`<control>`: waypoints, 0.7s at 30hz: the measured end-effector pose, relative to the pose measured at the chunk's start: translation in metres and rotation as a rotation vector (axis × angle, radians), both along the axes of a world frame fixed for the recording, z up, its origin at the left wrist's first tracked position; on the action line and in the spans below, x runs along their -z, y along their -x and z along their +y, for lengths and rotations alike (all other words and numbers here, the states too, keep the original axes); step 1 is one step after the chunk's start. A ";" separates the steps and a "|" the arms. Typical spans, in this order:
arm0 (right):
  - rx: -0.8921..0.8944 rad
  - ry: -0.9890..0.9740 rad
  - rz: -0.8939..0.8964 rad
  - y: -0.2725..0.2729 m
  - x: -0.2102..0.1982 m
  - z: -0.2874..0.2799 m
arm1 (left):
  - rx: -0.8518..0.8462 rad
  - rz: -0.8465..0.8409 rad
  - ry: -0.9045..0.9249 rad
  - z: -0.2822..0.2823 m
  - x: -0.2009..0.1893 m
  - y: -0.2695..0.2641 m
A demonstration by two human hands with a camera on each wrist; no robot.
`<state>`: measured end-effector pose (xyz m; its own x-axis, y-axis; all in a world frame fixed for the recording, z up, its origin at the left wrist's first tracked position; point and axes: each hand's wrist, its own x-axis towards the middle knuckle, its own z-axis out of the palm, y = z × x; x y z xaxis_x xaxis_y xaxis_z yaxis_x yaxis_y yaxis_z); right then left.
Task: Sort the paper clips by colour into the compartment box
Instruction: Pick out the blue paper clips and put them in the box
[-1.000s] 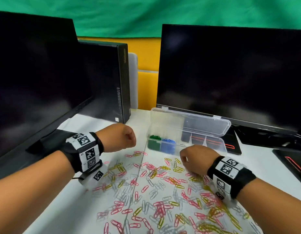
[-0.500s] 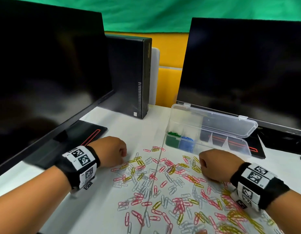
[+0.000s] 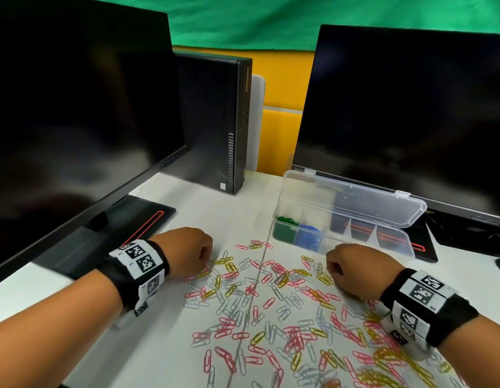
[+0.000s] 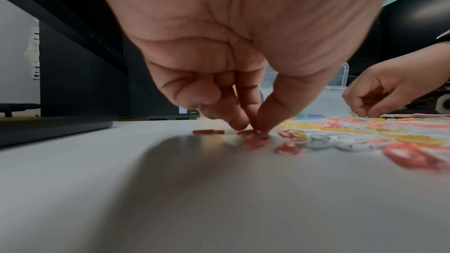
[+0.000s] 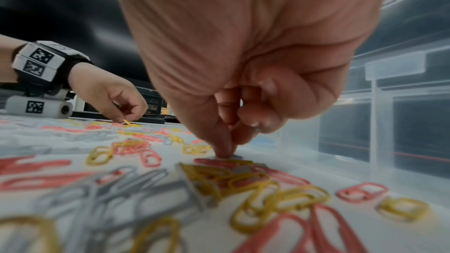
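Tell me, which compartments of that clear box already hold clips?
Only the two at the left end of the compartment box: green clips in the end one, blue clips beside it. The rest look empty.

A white desk [image 3: 204, 208] carries two dark monitors: the left monitor [image 3: 75, 121] and right monitor [image 3: 411, 113] flank a black tower PC [image 3: 215, 121] (standing upright). Behind the PC, a yellow partition [image 3: 282, 79] sits under green cloth [image 3: 271, 21].

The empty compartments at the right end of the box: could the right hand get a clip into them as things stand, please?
Probably yes. The lid is tipped back, so the empty compartments of the box are open from above, and the right hand sits just in front with only bare table between them.
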<state>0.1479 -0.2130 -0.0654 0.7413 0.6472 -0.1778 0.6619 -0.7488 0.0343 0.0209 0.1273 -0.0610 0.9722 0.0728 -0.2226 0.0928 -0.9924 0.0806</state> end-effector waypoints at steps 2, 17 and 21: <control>0.023 0.006 0.035 0.000 0.000 0.000 | -0.024 -0.007 0.007 -0.002 -0.001 0.000; -0.034 -0.070 0.095 -0.001 -0.011 0.016 | 0.069 -0.168 0.252 0.003 -0.003 0.000; -0.037 0.022 0.069 -0.002 -0.010 0.025 | 0.047 -0.131 0.220 0.002 0.001 -0.003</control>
<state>0.1494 -0.1884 -0.0556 0.7026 0.6693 -0.2416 0.6904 -0.7234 0.0039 0.0241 0.1297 -0.0620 0.9949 -0.0092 -0.1002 0.0217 -0.9527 0.3031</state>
